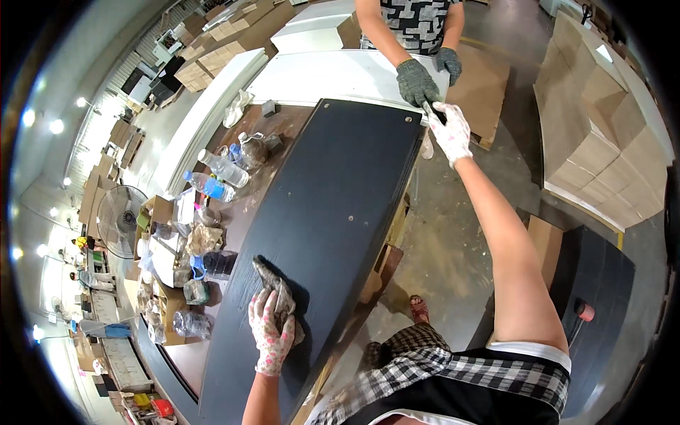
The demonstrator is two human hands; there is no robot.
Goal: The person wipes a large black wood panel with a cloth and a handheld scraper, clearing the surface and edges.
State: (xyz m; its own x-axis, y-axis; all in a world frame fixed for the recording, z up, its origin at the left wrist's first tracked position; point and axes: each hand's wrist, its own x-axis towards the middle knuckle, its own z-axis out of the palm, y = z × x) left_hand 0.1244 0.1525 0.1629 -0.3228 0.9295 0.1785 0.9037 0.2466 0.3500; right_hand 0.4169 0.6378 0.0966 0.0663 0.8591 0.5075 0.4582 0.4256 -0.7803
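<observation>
A long dark grey panel (319,191) with small round fittings lies on the bench before me. My left hand (270,333), in a white glove with pink print, is closed on a crumpled grey rag (283,301) and presses it to the panel's near part. Stretched out to the far right, my right hand (451,132), in a matching glove, is closed on a small dark thing (434,111) whose kind I cannot make out. Its other end meets the grey-gloved hand (418,83) of a person across from me. That person's other gloved hand (448,65) hangs beside a white panel (326,74).
Plastic bottles (225,168), bags and jars crowd the brown bench top (265,170) left of the panel. Stacked cartons (602,120) stand at the right. Behind my right arm lies another dark panel (602,283) with a pink-headed tool (584,310). A fan (122,219) stands far left.
</observation>
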